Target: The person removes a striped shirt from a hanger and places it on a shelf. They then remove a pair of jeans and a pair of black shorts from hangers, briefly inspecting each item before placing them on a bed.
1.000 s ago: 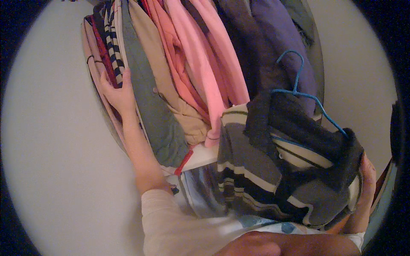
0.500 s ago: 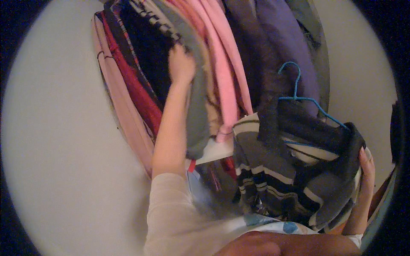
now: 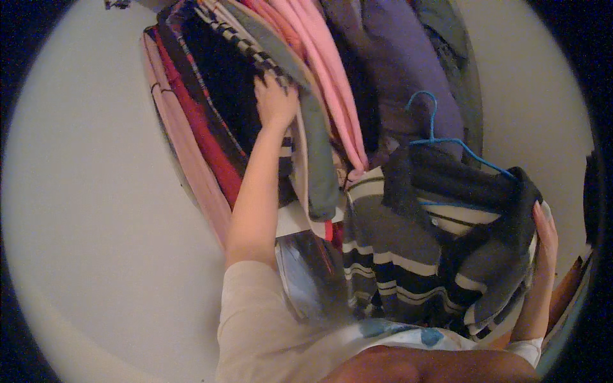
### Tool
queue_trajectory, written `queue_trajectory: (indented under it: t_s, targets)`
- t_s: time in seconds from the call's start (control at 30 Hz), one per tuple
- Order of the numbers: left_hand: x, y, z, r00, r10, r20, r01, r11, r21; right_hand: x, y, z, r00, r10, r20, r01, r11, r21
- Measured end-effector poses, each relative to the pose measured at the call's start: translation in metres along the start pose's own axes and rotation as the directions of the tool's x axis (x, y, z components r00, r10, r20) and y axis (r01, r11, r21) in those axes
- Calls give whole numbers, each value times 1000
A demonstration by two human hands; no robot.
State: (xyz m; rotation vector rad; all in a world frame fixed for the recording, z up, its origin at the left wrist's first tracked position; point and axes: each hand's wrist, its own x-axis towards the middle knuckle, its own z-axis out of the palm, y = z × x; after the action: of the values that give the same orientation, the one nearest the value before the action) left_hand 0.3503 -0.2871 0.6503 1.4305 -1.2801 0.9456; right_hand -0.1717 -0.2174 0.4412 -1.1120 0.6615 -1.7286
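Note:
My left hand (image 3: 277,105) reaches up into the row of hanging clothes, its fingers apart against a black-and-white checkered garment (image 3: 242,45). A grey-green garment (image 3: 319,166) hangs just right of that hand, and a dark navy garment (image 3: 223,76) just left of it. At the right, my right hand (image 3: 546,233) grips the shoulder side of a striped cardigan (image 3: 408,239), dark grey with black and cream bands and a dark collar. A blue hanger (image 3: 434,137) sits inside the cardigan, its hook pointing up and on no rail.
Pink (image 3: 332,76), red (image 3: 198,121), purple (image 3: 415,76) and pale pink (image 3: 185,140) clothes hang close together. A white surface (image 3: 290,220) shows beneath them, with a light blue item (image 3: 297,268) lower down. A plain wall (image 3: 89,191) stands at the left.
The checkered and grey-green garments have shifted right, widening the gap at my left hand. That hand has moved slightly right and down; the cardigan, still held, has moved slightly left and up.

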Motion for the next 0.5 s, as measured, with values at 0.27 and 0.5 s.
queue_trajectory:
  t_s: [0.27, 0.5]
  targets:
    - [-120, 74, -27, 901, 417, -123, -429, 809, -401, -2, 5, 8, 998, 34, 53, -40, 992, 119]
    - [-212, 111, -12, 813, 296, 502, 129, 748, -651, -10, 8, 7, 993, 94, 65, -98, 993, 59]
